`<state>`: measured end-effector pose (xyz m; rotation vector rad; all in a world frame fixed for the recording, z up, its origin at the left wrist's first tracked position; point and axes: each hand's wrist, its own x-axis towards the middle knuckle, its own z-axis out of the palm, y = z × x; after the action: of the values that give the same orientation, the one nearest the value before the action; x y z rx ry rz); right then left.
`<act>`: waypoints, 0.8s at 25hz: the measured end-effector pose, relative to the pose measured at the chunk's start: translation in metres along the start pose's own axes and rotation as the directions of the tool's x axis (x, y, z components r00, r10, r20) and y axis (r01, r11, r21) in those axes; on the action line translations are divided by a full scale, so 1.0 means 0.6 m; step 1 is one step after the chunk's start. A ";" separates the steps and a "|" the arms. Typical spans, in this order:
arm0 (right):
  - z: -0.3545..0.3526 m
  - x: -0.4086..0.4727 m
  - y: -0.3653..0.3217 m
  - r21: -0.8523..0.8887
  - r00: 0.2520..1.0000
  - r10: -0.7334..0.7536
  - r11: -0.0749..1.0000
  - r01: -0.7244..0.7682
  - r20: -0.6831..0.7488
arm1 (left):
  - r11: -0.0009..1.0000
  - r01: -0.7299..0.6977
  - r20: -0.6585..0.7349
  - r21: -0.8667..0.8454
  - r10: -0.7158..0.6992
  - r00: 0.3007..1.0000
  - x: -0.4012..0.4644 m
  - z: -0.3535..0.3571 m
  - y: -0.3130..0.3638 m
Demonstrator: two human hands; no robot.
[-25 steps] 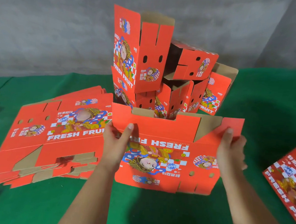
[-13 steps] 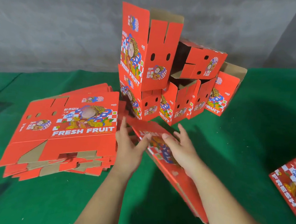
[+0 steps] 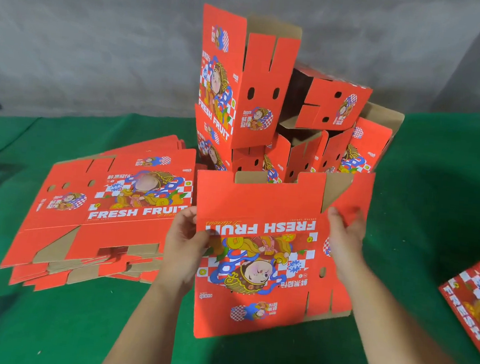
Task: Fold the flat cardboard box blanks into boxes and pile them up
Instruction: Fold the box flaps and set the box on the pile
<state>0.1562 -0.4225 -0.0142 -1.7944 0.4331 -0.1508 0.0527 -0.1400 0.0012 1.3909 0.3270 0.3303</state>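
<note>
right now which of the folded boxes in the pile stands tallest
The upright box at the pile's left, stacked on another; its open top rises above every other box.

The held blank [image 3: 267, 252] stands between the two hands on the tabletop [image 3: 437, 186], the left hand [image 3: 184, 245] taking its grip on the blank's left edge and the right hand [image 3: 344, 239] on its right part. Left of the left grip, just beside it, lies the stack of flat blanks [image 3: 106, 213]. Behind both grips, farther from the person, stands the pile of folded boxes [image 3: 284, 107], several resting on one another. Well to the right of the right grip, another flat blank [image 3: 476, 301] lies at the tabletop's edge of view
</note>
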 end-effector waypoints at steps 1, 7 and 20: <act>-0.011 0.011 -0.009 0.063 0.998 0.021 0.998 -0.018 -0.051 | 1.000 0.013 -0.013 0.002 -0.013 1.000 0.001 -0.004 0.002; -0.035 0.009 -0.043 0.324 0.981 0.169 0.926 -0.192 0.100 | 1.000 0.011 -0.039 0.021 -0.010 0.999 0.003 -0.028 0.028; -0.032 -0.121 -0.060 0.189 0.925 0.005 0.978 -0.082 0.379 | 0.947 -0.084 0.345 0.309 -0.029 0.938 -0.018 -0.109 0.035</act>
<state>0.0909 -0.4056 0.0344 -1.5648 0.1729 0.1773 0.0151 -0.0825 0.0128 1.7430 0.0683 0.0488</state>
